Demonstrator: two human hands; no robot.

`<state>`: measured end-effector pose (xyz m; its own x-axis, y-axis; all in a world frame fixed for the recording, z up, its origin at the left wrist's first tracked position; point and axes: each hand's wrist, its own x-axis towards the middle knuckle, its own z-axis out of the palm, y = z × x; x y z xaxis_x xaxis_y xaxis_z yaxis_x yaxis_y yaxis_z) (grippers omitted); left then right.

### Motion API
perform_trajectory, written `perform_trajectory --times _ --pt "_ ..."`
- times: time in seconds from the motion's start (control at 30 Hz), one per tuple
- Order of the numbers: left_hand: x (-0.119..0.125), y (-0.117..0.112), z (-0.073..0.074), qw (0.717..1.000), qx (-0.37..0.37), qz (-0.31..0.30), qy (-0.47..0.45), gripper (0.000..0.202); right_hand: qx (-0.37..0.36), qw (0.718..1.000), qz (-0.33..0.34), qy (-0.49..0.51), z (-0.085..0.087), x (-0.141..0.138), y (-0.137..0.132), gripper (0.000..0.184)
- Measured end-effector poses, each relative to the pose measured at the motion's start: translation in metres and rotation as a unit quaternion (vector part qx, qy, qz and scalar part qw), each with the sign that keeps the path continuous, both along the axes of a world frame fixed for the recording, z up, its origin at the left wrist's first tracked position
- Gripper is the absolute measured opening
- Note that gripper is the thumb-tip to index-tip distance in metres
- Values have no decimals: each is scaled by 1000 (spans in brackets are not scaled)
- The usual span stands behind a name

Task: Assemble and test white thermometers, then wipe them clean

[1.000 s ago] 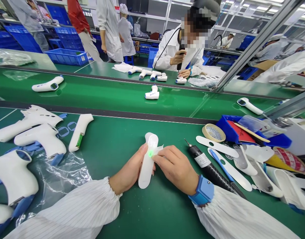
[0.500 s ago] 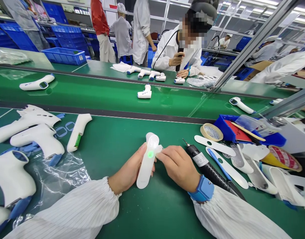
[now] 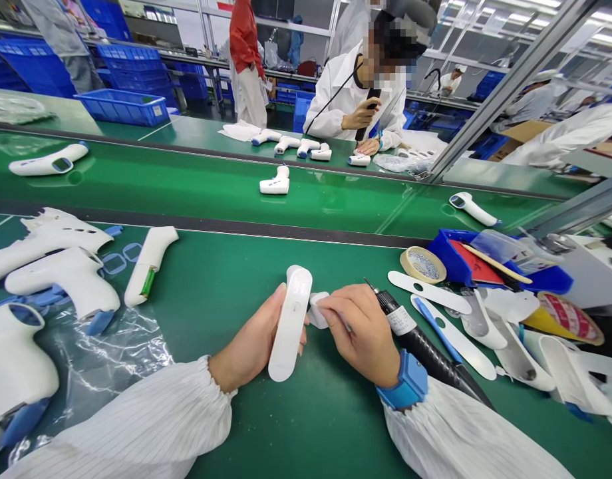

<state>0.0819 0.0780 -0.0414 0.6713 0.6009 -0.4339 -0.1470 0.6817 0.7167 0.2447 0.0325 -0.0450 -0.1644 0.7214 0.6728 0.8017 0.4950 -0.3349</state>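
Observation:
My left hand [image 3: 253,342] is wrapped around a white infrared thermometer [image 3: 290,332], held upright over the green bench with its long smooth face toward me. Just to its right, my right hand [image 3: 363,332] pinches a small crumpled whitish scrap [image 3: 318,311], cloth or film, I cannot tell which. The scrap reaches up to the thermometer's right edge; whether they touch is unclear. A black electric screwdriver [image 3: 410,329] lies beside my right hand, partly under the wrist.
White thermometer shells [image 3: 69,283] and a clear plastic bag [image 3: 121,352] lie left, near a thermometer with a green battery [image 3: 149,279]. Right are a tape roll [image 3: 423,264], white strips [image 3: 428,293] and a blue bin [image 3: 446,256]. Beyond runs a green conveyor [image 3: 186,189]; a co-worker [image 3: 356,100] sits across.
A green light on the thermometer's face no longer shows. My right hand and the scrap have drawn slightly away from it. Thermometers on the conveyor have shifted left; the person in red moved right.

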Motion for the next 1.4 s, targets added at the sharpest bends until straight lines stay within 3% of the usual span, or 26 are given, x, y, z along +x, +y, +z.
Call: perform_trajectory --times 0.2,0.33,0.47,0.6,0.7,0.77,1.3,1.4 --pt "1 0 1 1000 -12 4 -15 49 -6 1000 -5 15 1 0 1 14" --pt "0 0 -2 1000 -8 -1 -8 28 -16 999 -8 31 0 1 1 14" --pt "0 -2 -1 999 28 -20 18 22 -54 993 -49 90 -6 6 4 11" --pt "-4 -10 1 988 -1 -144 -56 21 -108 978 -105 146 -15 15 11 8" --pt "-7 -17 -1 959 -52 -259 -107 31 -126 975 -111 145 -21 19 15 8" --pt "-9 -20 -2 946 -69 -294 -114 38 -129 977 -105 137 -22 19 15 8" --pt "-10 -19 -5 948 -76 -280 -134 40 -130 979 -94 125 -21 16 14 10" --pt "-8 -19 -3 957 -59 -252 -133 38 -131 979 -97 121 -19 16 14 10"
